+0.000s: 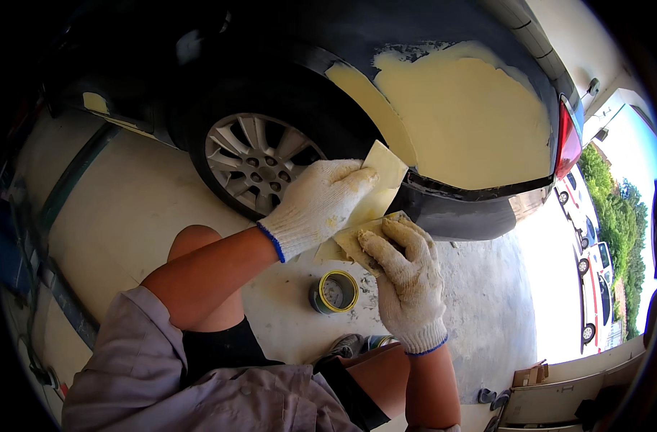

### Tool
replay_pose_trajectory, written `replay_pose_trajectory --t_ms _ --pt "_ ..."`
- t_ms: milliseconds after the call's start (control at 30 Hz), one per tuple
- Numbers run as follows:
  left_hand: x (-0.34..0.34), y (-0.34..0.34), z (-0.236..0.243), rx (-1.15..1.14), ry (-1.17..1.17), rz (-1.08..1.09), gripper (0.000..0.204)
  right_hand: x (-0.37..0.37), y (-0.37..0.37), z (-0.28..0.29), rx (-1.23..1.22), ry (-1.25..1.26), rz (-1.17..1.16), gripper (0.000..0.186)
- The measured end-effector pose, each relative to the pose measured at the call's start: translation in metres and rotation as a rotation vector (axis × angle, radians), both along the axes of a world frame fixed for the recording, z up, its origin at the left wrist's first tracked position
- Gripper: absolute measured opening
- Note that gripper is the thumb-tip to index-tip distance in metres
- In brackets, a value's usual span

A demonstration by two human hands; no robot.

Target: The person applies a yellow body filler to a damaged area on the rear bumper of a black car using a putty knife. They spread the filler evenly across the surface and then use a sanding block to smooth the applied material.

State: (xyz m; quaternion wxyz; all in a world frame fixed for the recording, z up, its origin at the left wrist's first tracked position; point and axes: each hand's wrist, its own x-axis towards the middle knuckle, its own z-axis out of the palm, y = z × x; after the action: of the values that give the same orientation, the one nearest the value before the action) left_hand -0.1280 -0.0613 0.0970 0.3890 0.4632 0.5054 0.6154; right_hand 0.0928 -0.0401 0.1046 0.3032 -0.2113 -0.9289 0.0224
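Gloves [296, 227] of ribbed knit: left hand [327, 196] clamped on flat spreader [386, 169], right hand [409, 272] on paste-smeared plate [354, 241].

Smooth, matt filler [472, 122] coats the fender [429, 25] near its rear edge; work gloves [314, 205] are rough knitted cloth, the alloy wheel [269, 173] satin metal, the taillight [569, 140] glossy plastic.
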Motion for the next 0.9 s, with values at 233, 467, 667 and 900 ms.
replay_pose_trajectory --t_ms 233,467,667,900 --pt "-0.018 -0.009 0.033 0.291 -0.524 0.198 0.038 0.008 0.002 0.01 0.047 0.122 0.0 0.051" --pt "0.029 -0.006 -0.03 -0.12 -1.284 -0.245 0.053 -0.001 0.008 -0.025 -0.596 0.742 0.265 0.045" --pt "0.024 -0.015 -0.06 -0.074 -1.309 -0.453 0.052 0.041 0.042 -0.063 -0.168 0.386 0.049 0.044" --pt "0.012 -0.002 -0.03 0.022 -0.617 -0.027 0.036 0.033 0.015 -0.037 0.009 0.146 0.141 0.052"
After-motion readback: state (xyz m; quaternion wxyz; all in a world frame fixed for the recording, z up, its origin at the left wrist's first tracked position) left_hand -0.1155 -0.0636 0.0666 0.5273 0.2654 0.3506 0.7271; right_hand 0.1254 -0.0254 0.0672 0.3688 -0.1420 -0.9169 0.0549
